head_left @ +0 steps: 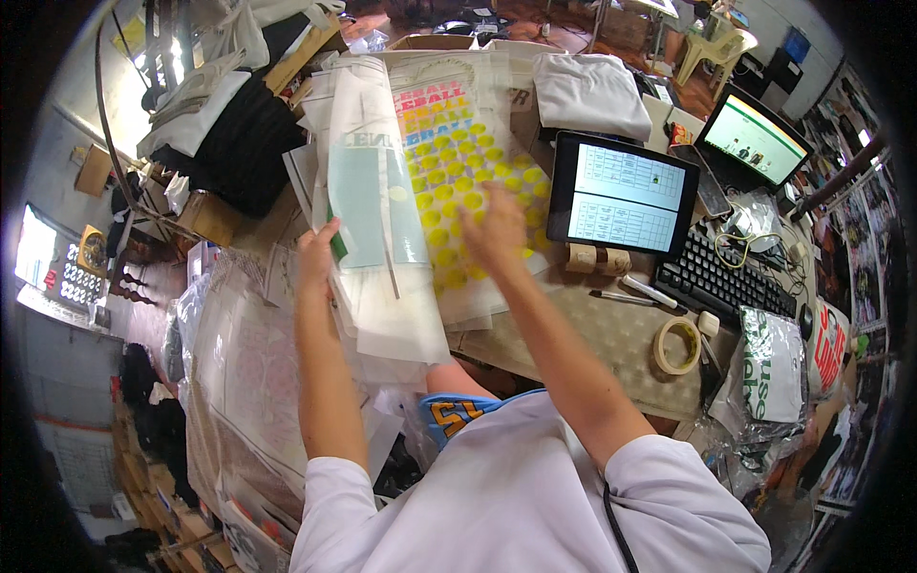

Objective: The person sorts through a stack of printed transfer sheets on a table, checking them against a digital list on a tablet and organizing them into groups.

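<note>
A stack of translucent printed sheets lies on the table before me. My left hand (318,258) is closed on the left edge of a curled-over translucent sheet (368,306), which carries a pale blue-grey panel (368,205). A small green strip (338,244) shows beside its fingers. To the right lies a film sheet (449,196) with rows of yellow dots and bands of coloured lettering. Over these dots is my right hand (499,229), somewhat blurred, thumb and fingers apart, with nothing visible in it. Whether it touches the sheet I cannot tell.
Right of the sheets stand a tablet (621,196), a keyboard (726,277) and a monitor (755,138). Pens (635,298), a tape roll (676,346) and a bagged garment (769,368) lie nearer. Folded white cloth (590,94) sits behind; dark cloth (229,143) is piled left.
</note>
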A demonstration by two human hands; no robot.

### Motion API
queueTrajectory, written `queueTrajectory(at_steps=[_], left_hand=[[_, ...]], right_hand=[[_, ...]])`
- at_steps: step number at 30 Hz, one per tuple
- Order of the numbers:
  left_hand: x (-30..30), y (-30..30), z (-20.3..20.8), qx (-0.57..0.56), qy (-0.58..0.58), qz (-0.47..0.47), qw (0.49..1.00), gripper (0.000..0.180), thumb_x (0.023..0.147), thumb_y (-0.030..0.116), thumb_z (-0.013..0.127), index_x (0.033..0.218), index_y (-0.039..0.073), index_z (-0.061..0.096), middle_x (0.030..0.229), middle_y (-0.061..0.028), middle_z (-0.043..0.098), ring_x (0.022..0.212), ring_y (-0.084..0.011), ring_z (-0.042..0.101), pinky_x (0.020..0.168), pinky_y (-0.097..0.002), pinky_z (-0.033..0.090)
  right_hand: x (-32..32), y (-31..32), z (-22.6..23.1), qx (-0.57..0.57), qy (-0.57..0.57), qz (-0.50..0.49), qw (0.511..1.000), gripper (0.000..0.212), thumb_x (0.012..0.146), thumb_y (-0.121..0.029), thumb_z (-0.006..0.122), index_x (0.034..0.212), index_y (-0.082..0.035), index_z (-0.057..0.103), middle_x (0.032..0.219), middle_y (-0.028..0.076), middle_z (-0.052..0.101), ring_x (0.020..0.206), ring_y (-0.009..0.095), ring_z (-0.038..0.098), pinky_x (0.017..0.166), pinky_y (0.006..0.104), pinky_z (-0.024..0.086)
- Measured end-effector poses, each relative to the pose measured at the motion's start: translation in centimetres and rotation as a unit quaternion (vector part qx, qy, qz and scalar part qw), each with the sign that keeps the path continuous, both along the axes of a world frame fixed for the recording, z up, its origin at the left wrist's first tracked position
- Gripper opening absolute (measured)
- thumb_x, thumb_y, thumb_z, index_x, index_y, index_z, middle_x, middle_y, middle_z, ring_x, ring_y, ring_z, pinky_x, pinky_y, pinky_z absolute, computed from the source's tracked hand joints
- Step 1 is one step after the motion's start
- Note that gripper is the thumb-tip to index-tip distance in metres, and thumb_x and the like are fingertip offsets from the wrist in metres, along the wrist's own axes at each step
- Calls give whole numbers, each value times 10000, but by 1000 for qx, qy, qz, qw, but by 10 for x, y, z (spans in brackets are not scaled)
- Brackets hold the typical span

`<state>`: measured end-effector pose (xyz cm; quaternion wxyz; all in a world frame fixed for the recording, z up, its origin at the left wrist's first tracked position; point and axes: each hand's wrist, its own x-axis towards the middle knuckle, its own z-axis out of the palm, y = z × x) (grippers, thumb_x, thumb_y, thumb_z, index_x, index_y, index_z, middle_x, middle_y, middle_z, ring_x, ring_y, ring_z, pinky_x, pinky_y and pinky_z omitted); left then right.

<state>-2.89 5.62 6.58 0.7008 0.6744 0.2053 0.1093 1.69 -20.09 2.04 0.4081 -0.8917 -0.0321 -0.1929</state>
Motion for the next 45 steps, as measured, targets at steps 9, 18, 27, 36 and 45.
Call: queueTrajectory(at_steps=[9,18,27,36,45], left_hand=[[4,3,-7,1,7,-12,1000,326,882,249,666,1030,-41,651,927,-97,676,782,-178,641,712,-297,498],[-4,26,-10,21,29,-13,999,305,890,254,656,1026,-19,659,930,-85,675,794,-180,640,731,-295,488],[0,26,-20,27,45,-4,999,333,885,251,661,1069,-25,647,986,-88,676,849,-185,636,773,-303,482],[3,22,-15,16,26,-13,999,332,887,250,656,1073,-26,643,979,-94,677,847,-188,642,739,-297,495],[-14,-1,0,-58,-18,-41,997,340,923,280,575,1062,-24,634,955,-102,668,802,-187,653,692,-306,517]], right_hand=[[-3,-2,-15,-80,5,49,996,575,842,-56,546,1402,-91,422,1319,216,543,1237,371,504,1050,460,374],[-25,21,40,343,85,288,890,455,862,-10,588,1311,-60,533,1210,203,594,1099,321,601,902,380,507],[7,-27,-22,-70,268,72,958,602,811,-353,701,1310,-83,499,1220,251,570,1139,438,535,921,495,464],[-35,20,17,268,36,359,893,485,975,-197,527,1437,-124,403,1329,214,545,1203,326,560,973,413,452],[7,-30,-41,-203,55,-11,978,572,909,-329,570,1340,33,470,1429,273,402,1161,441,536,973,404,472]])
